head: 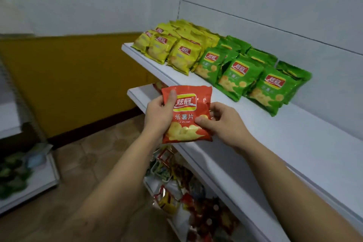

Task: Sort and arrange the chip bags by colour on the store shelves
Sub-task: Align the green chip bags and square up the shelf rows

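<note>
I hold a red chip bag upright in front of me with both hands, just before the top shelf. My left hand grips its left edge, thumb across the front; my right hand pinches its lower right side. The bag looks light, puffy and slick, its chips likely brittle, so the sealed edges seem the safest hold. On the shelf, yellow bags stand at the far end, green bags beside them, bare shelf nearer me. Mixed packets crowd the shelves below.
</note>
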Tool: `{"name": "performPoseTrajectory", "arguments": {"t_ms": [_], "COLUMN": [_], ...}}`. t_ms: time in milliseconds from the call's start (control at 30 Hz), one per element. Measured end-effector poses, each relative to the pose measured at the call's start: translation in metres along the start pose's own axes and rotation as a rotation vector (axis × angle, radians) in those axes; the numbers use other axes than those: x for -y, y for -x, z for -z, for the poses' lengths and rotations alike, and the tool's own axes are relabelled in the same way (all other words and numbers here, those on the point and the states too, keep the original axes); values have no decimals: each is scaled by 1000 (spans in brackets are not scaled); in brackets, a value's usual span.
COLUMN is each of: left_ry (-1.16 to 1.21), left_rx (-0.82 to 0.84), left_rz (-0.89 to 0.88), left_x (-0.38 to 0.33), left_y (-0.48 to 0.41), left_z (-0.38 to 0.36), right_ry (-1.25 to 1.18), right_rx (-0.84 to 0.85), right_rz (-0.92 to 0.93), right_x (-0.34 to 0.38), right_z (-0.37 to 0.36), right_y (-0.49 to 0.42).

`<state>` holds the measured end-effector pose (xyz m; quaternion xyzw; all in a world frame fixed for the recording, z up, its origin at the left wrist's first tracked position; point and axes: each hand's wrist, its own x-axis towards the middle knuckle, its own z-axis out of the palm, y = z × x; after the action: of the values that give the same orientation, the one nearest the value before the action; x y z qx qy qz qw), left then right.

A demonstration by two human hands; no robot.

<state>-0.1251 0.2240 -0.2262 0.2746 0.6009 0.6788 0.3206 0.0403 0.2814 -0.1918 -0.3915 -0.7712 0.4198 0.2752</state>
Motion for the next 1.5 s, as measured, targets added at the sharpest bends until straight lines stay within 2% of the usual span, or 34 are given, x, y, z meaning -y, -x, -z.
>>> {"name": "performPoseTrajectory", "arguments": {"t_ms": [167, 267, 400, 667, 767, 933, 1100, 1333, 1500], "left_ry": [-208, -288, -401, -823, -909, -916, -984, -1095, -1157], "left_rx": [34, 117, 317, 446, 507, 495, 487, 353, 284], "left_rz": [-21, 19, 38, -250, -283, -277, -225, -203, -263], "left_x": [44, 70, 112, 173, 190, 218, 231, 226, 229], "left_y": [-24, -38, -64, -105, -113, -130, -164, -206, -248], "left_z": [66, 96, 116, 115, 102, 80, 69, 65, 73], "right_ry": [105, 135, 156, 72, 50, 15, 24, -26, -9], "right_rx": [187, 212, 119, -116, -228, -326, -344, -248, -252], "right_rz": [-122, -205, -315, -544, -593, -574, -483, -426, -394], "right_x": [-19, -39, -70, -136, -164, -209, -241, -249, -244], "right_z": [-67, -100, -131, -133, -121, -113, -127, -162, -184], "right_y": [-11, -15, -23, -41, -52, -85, -141, -235, -295]}}
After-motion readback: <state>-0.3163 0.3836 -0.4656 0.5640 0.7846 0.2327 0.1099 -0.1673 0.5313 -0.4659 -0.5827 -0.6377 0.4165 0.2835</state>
